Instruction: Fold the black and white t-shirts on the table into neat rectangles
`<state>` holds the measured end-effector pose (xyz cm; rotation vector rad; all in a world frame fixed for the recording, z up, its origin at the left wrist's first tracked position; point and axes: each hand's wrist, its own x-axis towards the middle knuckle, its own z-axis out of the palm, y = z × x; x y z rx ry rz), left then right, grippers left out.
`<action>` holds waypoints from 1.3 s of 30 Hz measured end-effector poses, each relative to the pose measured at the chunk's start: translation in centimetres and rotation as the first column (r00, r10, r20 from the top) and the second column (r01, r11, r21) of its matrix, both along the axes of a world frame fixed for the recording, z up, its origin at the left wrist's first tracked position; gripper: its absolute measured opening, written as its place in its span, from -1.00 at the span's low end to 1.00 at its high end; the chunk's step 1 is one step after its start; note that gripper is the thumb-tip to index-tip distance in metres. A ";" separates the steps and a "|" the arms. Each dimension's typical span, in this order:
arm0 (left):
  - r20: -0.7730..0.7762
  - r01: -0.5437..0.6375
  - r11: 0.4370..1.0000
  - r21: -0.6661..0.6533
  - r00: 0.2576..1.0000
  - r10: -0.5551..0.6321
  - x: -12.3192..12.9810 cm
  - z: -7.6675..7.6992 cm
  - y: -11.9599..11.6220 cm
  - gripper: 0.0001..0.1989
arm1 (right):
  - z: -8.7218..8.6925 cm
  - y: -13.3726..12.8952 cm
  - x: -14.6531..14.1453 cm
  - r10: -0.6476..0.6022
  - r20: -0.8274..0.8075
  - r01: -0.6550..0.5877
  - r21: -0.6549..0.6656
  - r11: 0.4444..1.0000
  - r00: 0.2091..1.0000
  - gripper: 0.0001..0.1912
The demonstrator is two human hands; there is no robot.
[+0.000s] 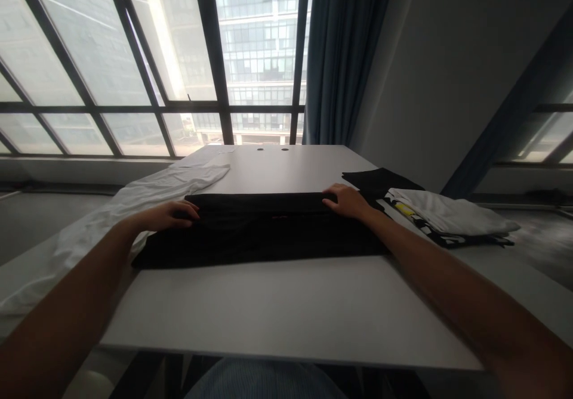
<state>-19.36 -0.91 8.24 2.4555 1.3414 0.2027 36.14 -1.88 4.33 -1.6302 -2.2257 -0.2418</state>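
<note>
A black cloth (268, 232), folded into a long flat strip, lies crosswise on the white table (286, 309). At its left end my left hand (172, 215) has its fingers curled on the dark fabric near the upper corner. My right hand (344, 200) grips the far edge of the cloth toward the right, with thumb and fingers close together. The underside of each hand's grip is hidden. Small reddish marks show near the middle of the cloth.
White fabric (152, 199) is spread along the table's left side. On the right lie a folded white cloth (447, 211) on patterned black-and-yellow fabric (409, 211) and another black cloth (380, 179). Windows and a blue curtain (340, 53) stand beyond the table.
</note>
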 end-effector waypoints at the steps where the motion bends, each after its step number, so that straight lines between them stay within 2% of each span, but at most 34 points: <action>1: 0.017 0.035 0.999 0.001 0.999 -0.035 -0.2 0.3 -0.2 -0.44 | 0.5 -0.4 -2.0 0.119 -0.028 -0.119 -0.001 0.993 0.993 -0.70; 3: 0.042 0.091 0.996 0.008 0.995 -0.091 -0.5 0.4 -0.7 -0.55 | 0.9 -1.1 -6.2 0.351 -0.061 -0.353 -0.017 0.935 0.934 -0.76; 5: 0.043 0.114 0.993 0.017 0.993 -0.114 -0.5 0.1 -1.3 -0.61 | 0.8 -1.8 -10.3 0.503 -0.076 -0.506 -0.034 0.862 0.861 -0.72; 9: 0.016 0.110 0.992 0.055 0.994 -0.111 0.3 -1.0 -2.3 -0.66 | -0.3 -2.0 -16.1 0.618 0.027 -0.618 -0.021 0.786 0.785 -0.53; 12: 0.043 0.154 0.980 0.128 0.986 -0.161 1.0 -1.5 -2.6 -0.71 | -0.9 -1.6 -18.0 0.651 0.125 -0.657 0.008 0.754 0.749 -0.61; 17: 0.097 0.198 0.971 0.132 0.973 -0.212 1.7 -1.6 -2.9 -0.76 | -1.2 -1.8 -18.4 0.691 0.198 -0.710 0.034 0.704 0.695 -0.70; 21: 0.195 0.188 0.979 0.076 0.960 -0.199 1.0 -1.3 -2.8 -0.72 | -1.2 -2.6 -18.0 0.725 0.102 -0.730 0.031 0.683 0.682 -0.74; 25: 0.258 0.135 0.989 0.061 0.955 -0.146 -0.5 -1.1 -2.2 -0.61 | -0.9 -3.1 -17.9 0.678 -0.153 -0.673 0.088 0.734 0.719 -0.76; 28: 0.278 0.122 0.992 0.025 0.953 -0.125 -1.2 -0.9 -2.2 -0.55 | -0.4 -3.4 -17.9 0.634 -0.216 -0.632 0.089 0.770 0.742 -0.81; 31: 0.243 0.177 0.981 -0.081 0.958 -0.153 -1.5 -0.8 -2.5 -0.55 | 0.2 -4.1 -17.7 0.696 -0.118 -0.699 0.023 0.715 0.709 -0.85; 34: 0.200 0.205 0.969 -0.137 0.964 -0.176 -1.2 -0.9 -2.7 -0.57 | 0.5 -4.6 -17.5 0.765 -0.072 -0.769 -0.067 0.636 0.640 -0.74; 37: 0.208 0.109 0.994 -0.017 0.973 -0.103 0.0 -1.8 -2.2 -0.50 | 0.5 -4.6 -17.5 0.764 -0.132 -0.775 -0.102 0.623 0.632 -0.63; 39: 0.213 0.029 0.994 0.109 0.976 -0.052 1.3 -2.8 -1.6 -0.42 | 0.4 -4.4 -17.6 0.727 -0.154 -0.742 -0.085 0.665 0.670 -0.64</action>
